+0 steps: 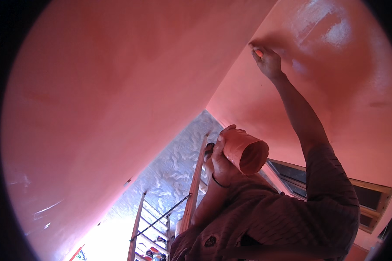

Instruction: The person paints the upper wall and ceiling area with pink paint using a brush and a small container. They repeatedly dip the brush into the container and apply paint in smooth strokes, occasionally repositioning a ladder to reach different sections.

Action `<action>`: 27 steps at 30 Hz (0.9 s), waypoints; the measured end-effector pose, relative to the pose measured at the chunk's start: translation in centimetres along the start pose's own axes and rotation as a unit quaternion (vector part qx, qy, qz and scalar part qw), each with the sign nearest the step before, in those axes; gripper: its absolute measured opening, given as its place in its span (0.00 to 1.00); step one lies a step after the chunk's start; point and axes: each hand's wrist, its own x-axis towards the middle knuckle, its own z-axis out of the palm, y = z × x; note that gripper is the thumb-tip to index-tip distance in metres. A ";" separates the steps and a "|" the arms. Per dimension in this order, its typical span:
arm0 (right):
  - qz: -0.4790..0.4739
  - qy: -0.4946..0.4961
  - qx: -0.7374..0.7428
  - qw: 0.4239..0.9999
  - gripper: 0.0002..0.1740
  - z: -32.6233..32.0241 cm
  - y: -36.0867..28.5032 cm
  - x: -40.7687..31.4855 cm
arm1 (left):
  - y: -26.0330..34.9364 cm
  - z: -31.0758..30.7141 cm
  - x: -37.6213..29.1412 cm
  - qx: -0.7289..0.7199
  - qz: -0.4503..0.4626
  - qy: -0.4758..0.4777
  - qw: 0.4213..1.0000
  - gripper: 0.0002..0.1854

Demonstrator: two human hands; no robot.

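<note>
My left hand (222, 160) holds a cylindrical container (245, 151) coated in salmon-pink paint, tilted so that its open mouth faces the lower right. The inside looks dark pink and its contents cannot be made out. Up at the wall corner, my right hand (269, 62) is raised with its fingers closed around a small thing with an orange-red part (258, 53), probably a brush, mostly hidden by the fingers. Its dark tip touches or nearly touches the line where two pink surfaces meet. Beside it the pink wall (339, 71) carries darker patches and whitish patches.
A wooden ladder (190, 195) stands close beside my left arm, its two sides joined by a dark rod (163, 216). Several paint containers (160, 242) lie beyond its rungs on the patterned floor (173, 163). Wooden-framed windows (367, 189) are at the right.
</note>
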 end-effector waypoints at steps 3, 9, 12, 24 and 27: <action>0.001 0.032 -0.033 0.999 0.08 -0.8 0.6 1.9 | 0.5 -0.6 -0.2 0.029 0.021 0.017 0.999 0.38; -0.173 0.169 -0.101 0.965 0.10 -11.9 -1.6 11.1 | 0.2 -1.7 0.6 -0.004 0.015 -0.030 0.999 0.36; -0.277 0.231 -0.129 0.924 0.09 -18.3 -4.3 15.5 | 0.1 -2.5 0.7 -0.005 0.015 -0.029 0.999 0.36; 0.022 0.046 0.079 0.996 0.12 -23.2 -7.3 12.1 | -0.6 -2.5 0.3 -0.017 -0.015 -0.042 0.999 0.35; 0.073 -0.091 0.096 0.988 0.12 -19.4 -5.8 8.5 | -0.8 -2.4 0.2 -0.010 -0.018 -0.033 0.999 0.36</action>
